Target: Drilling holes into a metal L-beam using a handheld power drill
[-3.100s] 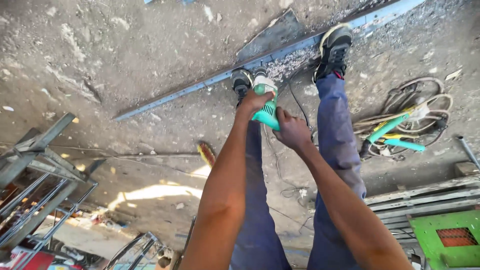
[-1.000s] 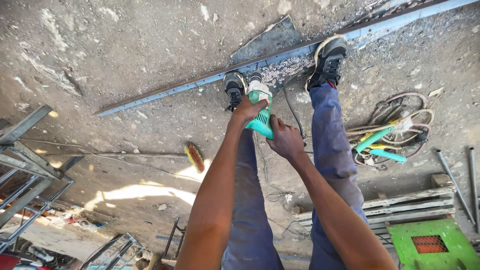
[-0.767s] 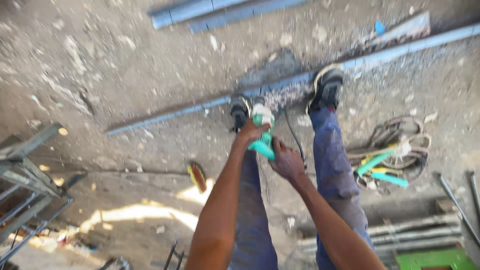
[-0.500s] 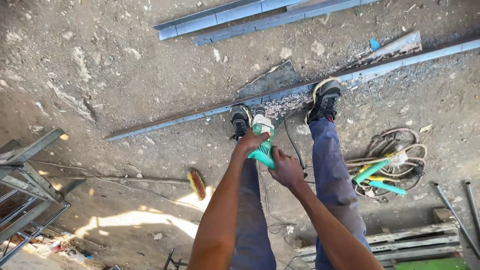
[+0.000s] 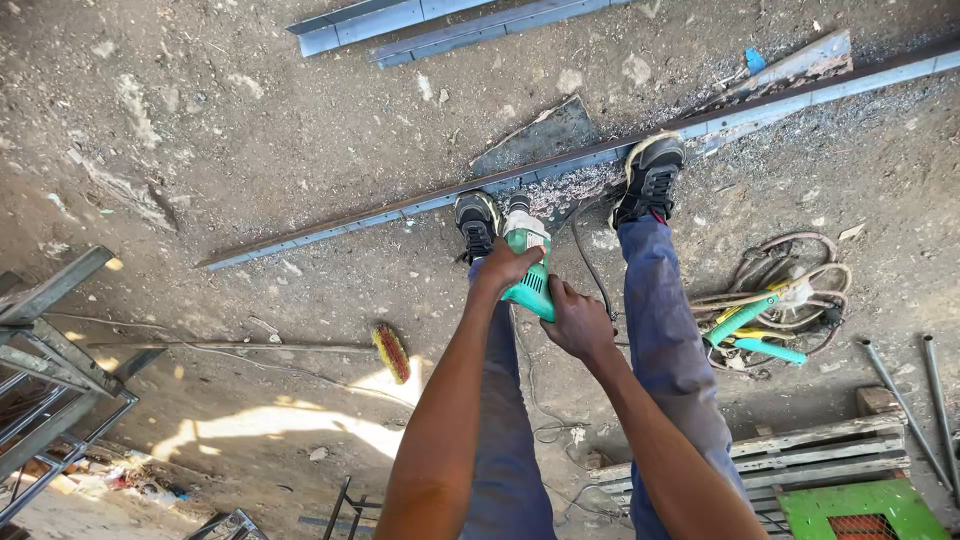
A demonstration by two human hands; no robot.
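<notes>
Both hands clamped on a teal-green handheld angle grinder (image 5: 527, 270): left hand (image 5: 507, 266) wrapped over the front of the body, right hand (image 5: 577, 320) closed round the rear handle at 5 o'clock from the left. Grinder held low between two dark work shoes, head pointing toward 12 o'clock, just above a long grey steel angle bar (image 5: 560, 165) lying on the ground. Left shoe (image 5: 476, 222) planted right beside the grinder head at 10 o'clock; right shoe (image 5: 650, 180) set on the bar at 1 o'clock. Blue work trousers (image 5: 660, 340) below both forearms. Thin black power cord (image 5: 590, 270) trailing from the grinder toward 6 o'clock.

Farther out at 3 o'clock, a coil of cable with green-handled pliers (image 5: 755, 330) on the dirt. At 9 o'clock, a small yellow-and-red wire brush (image 5: 391, 352). At 12 o'clock, well apart, two flat grey steel sections (image 5: 440, 22) side by side. At 8 o'clock, a grey welded steel frame (image 5: 45, 370). At 4 o'clock, a wooden pallet (image 5: 830, 460) and a green metal box (image 5: 860, 508).
</notes>
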